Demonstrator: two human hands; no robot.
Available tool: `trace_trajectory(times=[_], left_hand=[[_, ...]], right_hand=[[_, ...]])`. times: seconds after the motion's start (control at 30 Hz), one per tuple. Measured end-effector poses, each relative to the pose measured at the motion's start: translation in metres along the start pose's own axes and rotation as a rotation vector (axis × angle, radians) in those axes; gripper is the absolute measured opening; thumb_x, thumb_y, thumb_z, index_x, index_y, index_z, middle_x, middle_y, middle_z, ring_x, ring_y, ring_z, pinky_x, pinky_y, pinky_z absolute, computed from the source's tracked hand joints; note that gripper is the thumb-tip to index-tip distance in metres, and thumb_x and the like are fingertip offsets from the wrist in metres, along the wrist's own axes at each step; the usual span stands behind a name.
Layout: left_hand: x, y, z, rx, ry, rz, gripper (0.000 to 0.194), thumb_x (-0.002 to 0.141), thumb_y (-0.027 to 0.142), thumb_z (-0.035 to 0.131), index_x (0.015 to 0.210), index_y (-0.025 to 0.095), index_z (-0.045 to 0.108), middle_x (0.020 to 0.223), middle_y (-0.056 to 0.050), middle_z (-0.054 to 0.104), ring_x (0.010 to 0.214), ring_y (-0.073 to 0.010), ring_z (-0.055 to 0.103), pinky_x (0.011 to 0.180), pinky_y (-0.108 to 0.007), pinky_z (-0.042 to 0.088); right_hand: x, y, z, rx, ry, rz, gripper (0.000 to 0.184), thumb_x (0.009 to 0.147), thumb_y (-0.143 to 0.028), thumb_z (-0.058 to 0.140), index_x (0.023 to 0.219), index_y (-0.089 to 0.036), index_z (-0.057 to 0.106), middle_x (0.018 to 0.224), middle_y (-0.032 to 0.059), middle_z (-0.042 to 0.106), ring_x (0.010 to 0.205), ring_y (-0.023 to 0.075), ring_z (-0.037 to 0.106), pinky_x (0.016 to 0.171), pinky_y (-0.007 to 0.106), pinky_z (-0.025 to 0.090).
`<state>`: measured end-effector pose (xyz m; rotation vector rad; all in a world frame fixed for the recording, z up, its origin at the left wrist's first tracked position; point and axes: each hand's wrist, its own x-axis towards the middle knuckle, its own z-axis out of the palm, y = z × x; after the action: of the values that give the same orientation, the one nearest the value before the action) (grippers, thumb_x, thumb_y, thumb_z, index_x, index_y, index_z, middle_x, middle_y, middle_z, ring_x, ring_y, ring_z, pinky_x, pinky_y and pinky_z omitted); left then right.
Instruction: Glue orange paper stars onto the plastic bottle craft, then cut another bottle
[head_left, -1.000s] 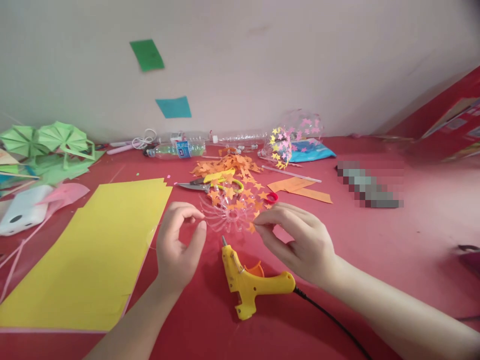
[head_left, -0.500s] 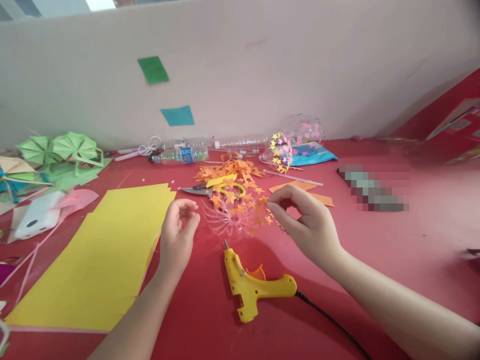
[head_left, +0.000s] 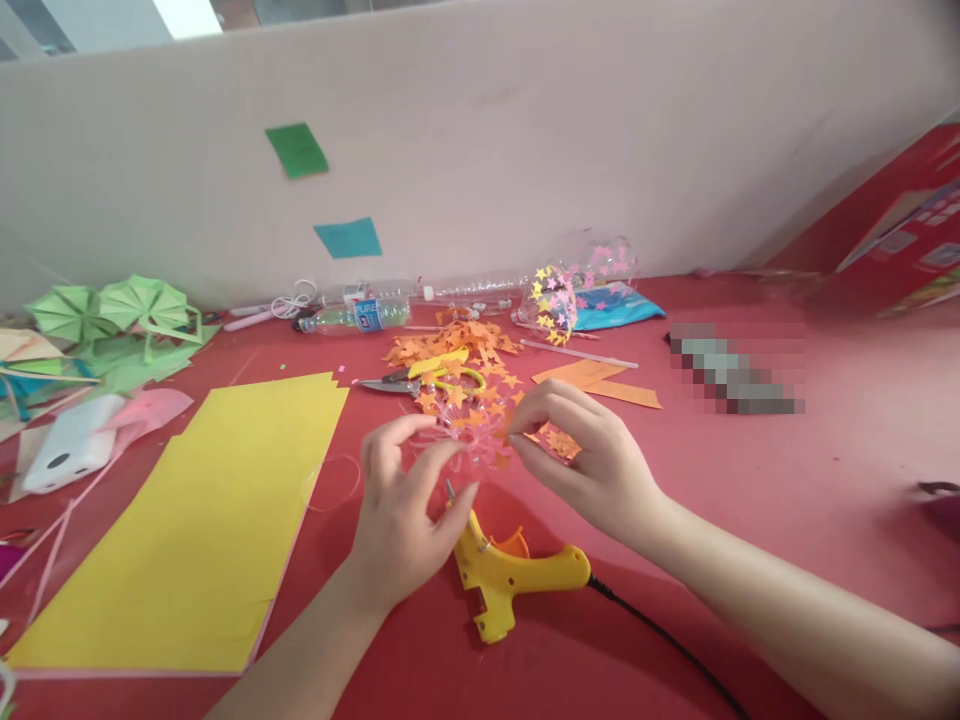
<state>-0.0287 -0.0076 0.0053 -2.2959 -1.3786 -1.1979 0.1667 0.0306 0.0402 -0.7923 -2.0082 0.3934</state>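
My left hand (head_left: 409, 500) is spread, thumb and fingers curved apart, beside a clear plastic piece (head_left: 466, 437) cut into petal-like strips. Nothing shows in its grasp, though its fingertips overlap the near left side of the strips. My right hand (head_left: 581, 440) pinches what looks like a small orange paper star (head_left: 505, 433) at the right edge of the plastic piece. Several orange stars lie around that piece. Just in front, a yellow glue gun (head_left: 510, 570) lies on its side, its nozzle partly behind my left fingers. Yellow-handled scissors (head_left: 397, 386) lie behind.
Yellow sheets (head_left: 187, 530) lie to the left on the red table (head_left: 750, 520). Green folded paper shapes (head_left: 142, 305) and a white device (head_left: 71, 445) are farther left. A labelled bottle (head_left: 367, 315) and star-covered clear plastic (head_left: 555, 305) stand along the wall. A black cord (head_left: 660, 635) runs right.
My left hand has moved right and its fingers have spread near the plastic piece. My right hand has come a little left and nearer, still pinching. The glue gun stays put.
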Motion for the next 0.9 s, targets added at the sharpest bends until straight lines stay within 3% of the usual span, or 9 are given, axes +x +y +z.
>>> trace_trajectory(times=[0.13, 0.23, 0.5, 0.67, 0.9], left_hand=[[0.002, 0.005, 0.010, 0.159, 0.041, 0.157, 0.028, 0.078, 0.019, 0.068, 0.104, 0.016, 0.060, 0.115, -0.015, 0.047, 0.105, -0.0279, 0.049, 0.089, -0.045, 0.047], [0.005, 0.004, 0.012, 0.199, 0.066, 0.197, 0.024, 0.078, 0.016, 0.067, 0.101, 0.017, 0.061, 0.110, -0.014, 0.053, 0.100, -0.0269, 0.051, 0.086, -0.044, 0.047], [0.006, 0.006, 0.012, 0.078, 0.046, 0.035, 0.023, 0.080, 0.023, 0.067, 0.101, 0.016, 0.061, 0.105, -0.012, 0.054, 0.097, -0.0259, 0.052, 0.086, -0.046, 0.045], [0.005, 0.008, 0.012, -0.038, 0.032, -0.088, 0.007, 0.081, 0.019, 0.065, 0.089, 0.020, 0.065, 0.106, -0.008, 0.052, 0.101, -0.0250, 0.051, 0.089, -0.046, 0.045], [0.001, 0.009, 0.016, -0.141, 0.002, -0.133, 0.010, 0.082, 0.011, 0.062, 0.087, 0.020, 0.065, 0.106, -0.006, 0.052, 0.101, -0.0220, 0.050, 0.088, -0.042, 0.047]], right_hand=[[-0.001, 0.000, 0.004, -0.016, -0.005, -0.072, 0.014, 0.084, -0.008, 0.050, 0.078, -0.020, 0.054, 0.076, 0.0028, 0.058, 0.073, 0.0154, 0.054, 0.064, 0.028, 0.046], [-0.002, 0.001, 0.006, -0.003, -0.006, -0.065, 0.015, 0.084, -0.007, 0.050, 0.077, -0.020, 0.054, 0.076, 0.0023, 0.058, 0.073, 0.0150, 0.054, 0.064, 0.028, 0.046], [-0.009, 0.001, 0.014, -0.007, -0.018, 0.007, 0.010, 0.088, -0.012, 0.052, 0.083, -0.020, 0.056, 0.081, 0.0026, 0.062, 0.079, 0.0161, 0.056, 0.075, 0.032, 0.047], [-0.007, -0.003, 0.012, -0.010, -0.019, -0.075, 0.013, 0.083, -0.009, 0.054, 0.080, -0.021, 0.055, 0.083, 0.0019, 0.065, 0.082, 0.0179, 0.052, 0.077, 0.035, 0.044], [-0.008, 0.000, 0.013, -0.092, -0.062, -0.169, 0.011, 0.082, -0.009, 0.055, 0.079, -0.019, 0.058, 0.083, 0.0040, 0.062, 0.083, 0.0186, 0.050, 0.077, 0.036, 0.043]])
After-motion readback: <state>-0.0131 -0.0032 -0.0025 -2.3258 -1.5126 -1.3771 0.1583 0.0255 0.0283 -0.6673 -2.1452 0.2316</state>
